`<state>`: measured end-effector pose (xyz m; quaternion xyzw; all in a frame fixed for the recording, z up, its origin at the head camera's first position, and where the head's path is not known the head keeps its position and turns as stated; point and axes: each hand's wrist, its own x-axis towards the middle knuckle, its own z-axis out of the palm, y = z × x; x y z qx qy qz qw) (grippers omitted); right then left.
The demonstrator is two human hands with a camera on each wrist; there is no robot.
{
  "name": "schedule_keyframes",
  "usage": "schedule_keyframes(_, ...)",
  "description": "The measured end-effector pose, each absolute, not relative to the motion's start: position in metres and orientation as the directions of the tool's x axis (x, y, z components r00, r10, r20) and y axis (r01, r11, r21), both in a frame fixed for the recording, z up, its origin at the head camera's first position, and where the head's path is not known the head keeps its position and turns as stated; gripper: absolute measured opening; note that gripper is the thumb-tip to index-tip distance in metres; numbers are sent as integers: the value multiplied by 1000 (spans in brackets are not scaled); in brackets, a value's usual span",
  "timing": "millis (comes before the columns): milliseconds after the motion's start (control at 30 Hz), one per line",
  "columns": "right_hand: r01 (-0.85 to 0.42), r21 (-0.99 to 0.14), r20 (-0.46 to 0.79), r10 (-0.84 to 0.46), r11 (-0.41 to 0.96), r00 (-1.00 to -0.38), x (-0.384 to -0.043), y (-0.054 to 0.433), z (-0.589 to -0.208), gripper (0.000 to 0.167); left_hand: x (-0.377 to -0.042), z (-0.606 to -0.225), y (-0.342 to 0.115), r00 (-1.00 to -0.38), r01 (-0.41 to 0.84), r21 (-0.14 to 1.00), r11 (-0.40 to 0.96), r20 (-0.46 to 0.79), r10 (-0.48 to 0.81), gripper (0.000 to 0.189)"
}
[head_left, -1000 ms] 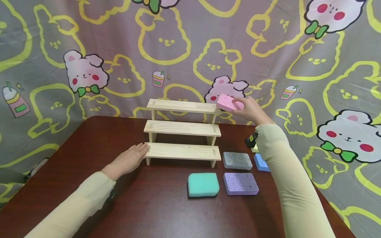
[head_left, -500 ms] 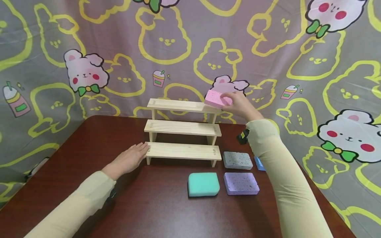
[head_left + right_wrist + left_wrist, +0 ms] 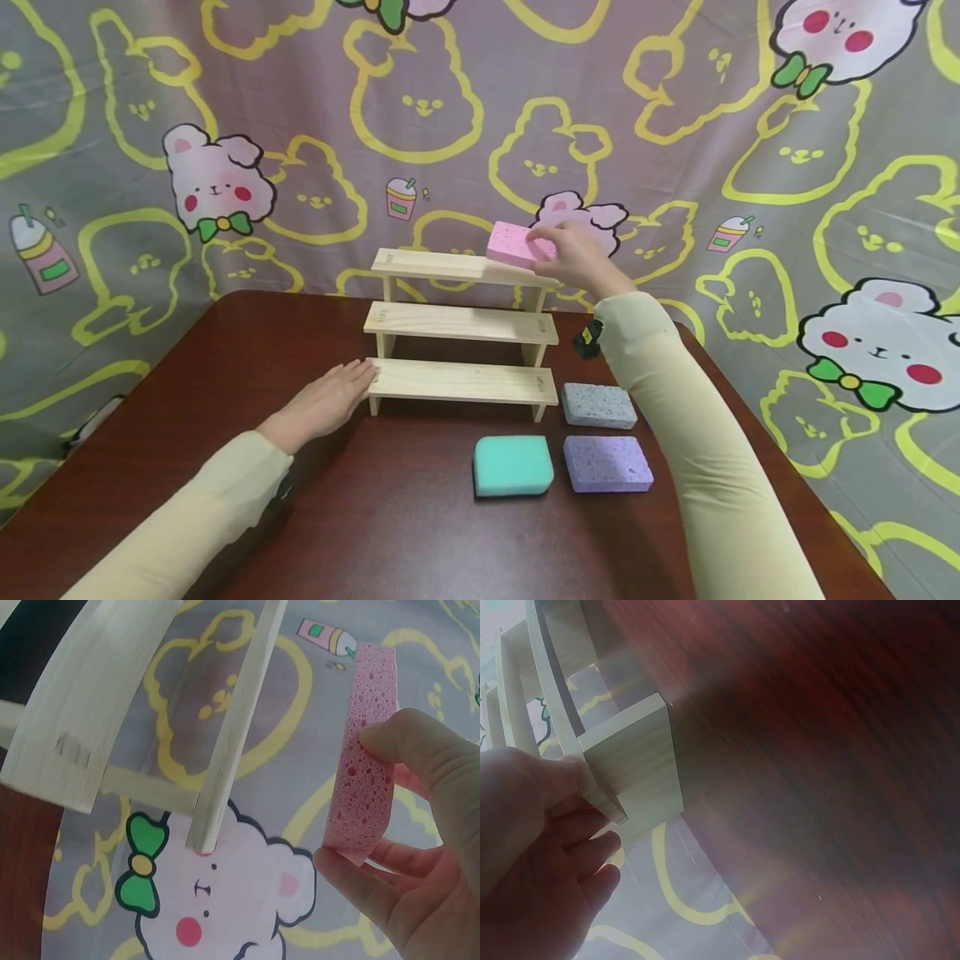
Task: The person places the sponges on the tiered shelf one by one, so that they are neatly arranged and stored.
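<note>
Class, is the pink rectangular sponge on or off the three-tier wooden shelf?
Off: the right hand holds the pink sponge, and the right wrist view shows a gap between it and the wooden shelf.

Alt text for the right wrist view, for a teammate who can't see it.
A right hand pinches a pink sponge between thumb and fingers, with a gap between the sponge and the wooden rack at left. Behind them hangs cartoon-patterned cloth.
</note>
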<state>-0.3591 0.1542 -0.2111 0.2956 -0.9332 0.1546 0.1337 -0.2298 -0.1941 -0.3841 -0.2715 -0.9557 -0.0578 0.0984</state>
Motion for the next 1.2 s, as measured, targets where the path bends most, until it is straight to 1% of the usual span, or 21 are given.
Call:
schedule_keyframes(133, -592, -209, 327, -514, 779, -793, -362, 145, -213, 43, -230, -384, -194, -833, 530, 57, 846, 222, 506, 37)
schedule_keyframes(333, -574, -270, 294, -502, 773, -813, -363, 130, -215, 44, -230, -384, -195, -832, 530, 59, 846, 227, 505, 37)
schedule_keyframes(533, -588, -248, 312, -511, 770, -801, -362, 115, -215, 45, -230, -385, -195, -831, 531, 56, 846, 229, 507, 37)
schedule_keyframes(667, -596, -271, 325, -511, 756, -796, -363, 107, -217, 46, -230, -385, -195, -832, 529, 54, 847, 227, 506, 37)
schedule_keyframes(900, -554, -336, 286, -477, 762, -831, -365, 93, -224, 46, -229, -386, -194, -835, 528, 55, 848, 218, 505, 37)
schedule_keyframes(1200, -572, -379, 332, -469, 728, -818, -372, 76, -235, 45, -229, -385, -194, -834, 528, 59, 847, 221, 505, 36)
